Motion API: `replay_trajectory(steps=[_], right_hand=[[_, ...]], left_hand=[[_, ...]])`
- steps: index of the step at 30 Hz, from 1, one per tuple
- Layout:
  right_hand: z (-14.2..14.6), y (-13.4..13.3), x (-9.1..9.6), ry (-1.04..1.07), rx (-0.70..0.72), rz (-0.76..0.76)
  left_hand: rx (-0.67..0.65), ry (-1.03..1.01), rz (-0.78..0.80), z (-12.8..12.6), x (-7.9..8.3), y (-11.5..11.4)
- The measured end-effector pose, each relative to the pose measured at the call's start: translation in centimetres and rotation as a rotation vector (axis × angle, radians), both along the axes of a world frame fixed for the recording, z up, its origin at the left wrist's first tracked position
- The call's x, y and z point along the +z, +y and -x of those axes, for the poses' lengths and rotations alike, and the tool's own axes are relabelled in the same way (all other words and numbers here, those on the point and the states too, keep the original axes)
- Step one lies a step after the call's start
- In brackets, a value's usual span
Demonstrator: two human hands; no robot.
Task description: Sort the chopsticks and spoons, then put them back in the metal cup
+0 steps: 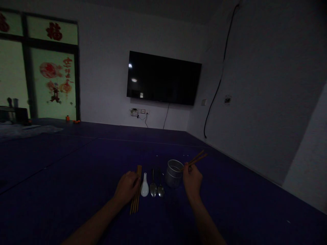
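Observation:
Side by side on the dark blue surface (102,163) lie several wooden chopsticks (135,206). My left hand (127,186) is curled against their middle, its fingertips and thumb touching them. To their right is a white soup spoon (144,188), then two metal spoons (153,189), (160,190), all with bowls toward me. A silvery metal cup (173,175) stands upright right of the spoons. My right hand (192,178) is closed on a pair of chopsticks (198,158) at the cup's right rim. They slant up to the right, their lower ends at the cup's mouth.
A wall-mounted television (163,78) hangs beyond the surface, with sockets and cables (139,111) below. A black cable (217,88) runs down the right wall. At the far left are clear plastic sheeting (33,131) and small orange objects (76,121) near a glazed door (53,81).

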State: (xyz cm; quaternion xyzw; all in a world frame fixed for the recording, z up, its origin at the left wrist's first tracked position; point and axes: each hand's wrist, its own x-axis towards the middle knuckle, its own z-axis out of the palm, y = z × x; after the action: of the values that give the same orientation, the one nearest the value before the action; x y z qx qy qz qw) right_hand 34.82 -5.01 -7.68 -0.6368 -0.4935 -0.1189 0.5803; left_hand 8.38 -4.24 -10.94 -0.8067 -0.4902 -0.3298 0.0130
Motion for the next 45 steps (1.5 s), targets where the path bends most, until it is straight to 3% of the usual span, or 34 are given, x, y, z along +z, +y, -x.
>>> replay_trajectory(steps=[13, 34, 45], right_hand=[[-0.6, 0.8, -0.9, 0.009, 0.111, 0.092], [-1.6, 1.6, -0.8, -0.149, -0.028, 0.191], [-2.2, 2.8, -1.3, -0.072, 0.105, 0.091]], left_hand=[[-0.003, 0.009, 0.009, -0.1, -0.2, 0.1], [-0.011, -0.001, 0.020, -0.2, -0.5, 0.3], [-0.011, -0.012, 0.014, -0.1, -0.7, 0.4]])
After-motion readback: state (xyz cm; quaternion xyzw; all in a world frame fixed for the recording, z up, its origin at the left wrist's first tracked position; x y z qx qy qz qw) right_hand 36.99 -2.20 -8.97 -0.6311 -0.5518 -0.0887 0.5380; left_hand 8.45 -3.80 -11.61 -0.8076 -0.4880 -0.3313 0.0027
